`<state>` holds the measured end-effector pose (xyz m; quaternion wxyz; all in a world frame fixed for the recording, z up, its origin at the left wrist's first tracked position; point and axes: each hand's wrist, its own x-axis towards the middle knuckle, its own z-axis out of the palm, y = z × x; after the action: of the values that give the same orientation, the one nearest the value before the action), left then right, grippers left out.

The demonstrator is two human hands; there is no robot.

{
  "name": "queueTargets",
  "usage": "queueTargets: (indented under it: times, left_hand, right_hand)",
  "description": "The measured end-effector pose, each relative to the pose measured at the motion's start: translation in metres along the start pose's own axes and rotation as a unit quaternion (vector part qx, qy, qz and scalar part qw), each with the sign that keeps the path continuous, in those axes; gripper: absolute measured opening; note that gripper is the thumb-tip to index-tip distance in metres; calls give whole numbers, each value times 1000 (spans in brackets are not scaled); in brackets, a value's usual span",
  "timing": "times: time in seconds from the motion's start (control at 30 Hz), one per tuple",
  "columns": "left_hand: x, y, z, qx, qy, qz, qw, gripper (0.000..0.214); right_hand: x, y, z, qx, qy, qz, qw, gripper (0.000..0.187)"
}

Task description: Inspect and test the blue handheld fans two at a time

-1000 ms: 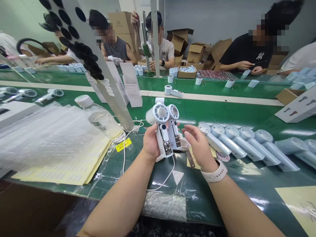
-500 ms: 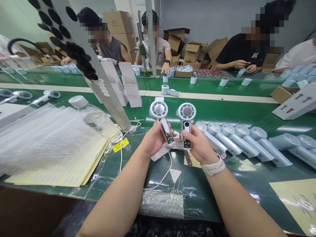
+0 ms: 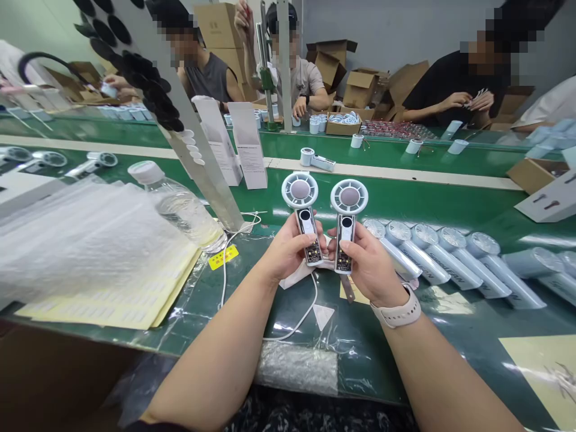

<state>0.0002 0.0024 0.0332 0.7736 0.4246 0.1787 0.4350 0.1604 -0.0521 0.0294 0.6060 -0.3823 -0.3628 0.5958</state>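
Two light-blue handheld fans are held side by side, heads up, a small gap between them. My left hand (image 3: 290, 249) is closed around the handle of the left fan (image 3: 300, 191), its thumb on the front. The right fan (image 3: 349, 198) sits in my right hand (image 3: 371, 261), thumb likewise pressed on the handle. Each handle shows a dark round spot and a circuit board through its front. Behind the hands lies a partly hidden white object (image 3: 294, 276) with a white cable (image 3: 310, 306). A flat metal strip (image 3: 347, 289) pokes out below the right fan.
Several wrapped fans (image 3: 454, 258) lie in a row at right. At left are a plastic bottle (image 3: 180, 207), clear bags (image 3: 90, 240) and yellow sheets (image 3: 175, 294). A slanted metal post (image 3: 211, 180) rises nearby. Another fan (image 3: 318, 159) lies on the green belt. Co-workers sit opposite.
The left fan has turned more upright and its dark spot now shows; its head has shifted slightly right. Both heads look closer. Across the belt, a co-worker's hand has drawn back and another is raised.
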Motion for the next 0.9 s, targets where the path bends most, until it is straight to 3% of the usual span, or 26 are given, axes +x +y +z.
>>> queueTargets:
  times: [0.13, 0.5, 0.77, 0.9]
  left_hand:
    - [0, -2, -2, 13, -28, -15, 999, 44]
    - [0, -2, 1, 5, -15, -12, 1000, 44]
    - [4, -5, 0, 30, 86, 3, 996, 35]
    - [4, -3, -1, 27, 70, 10, 997, 39]
  right_hand:
    - [1, -2, -1, 15, 8, 6, 1000, 36]
    - [1, 0, 2, 6, 20, -1, 1000, 36]
    - [2, 4, 5, -15, 95, 19, 995, 36]
    - [1, 6, 5, -18, 80, 22, 996, 36]
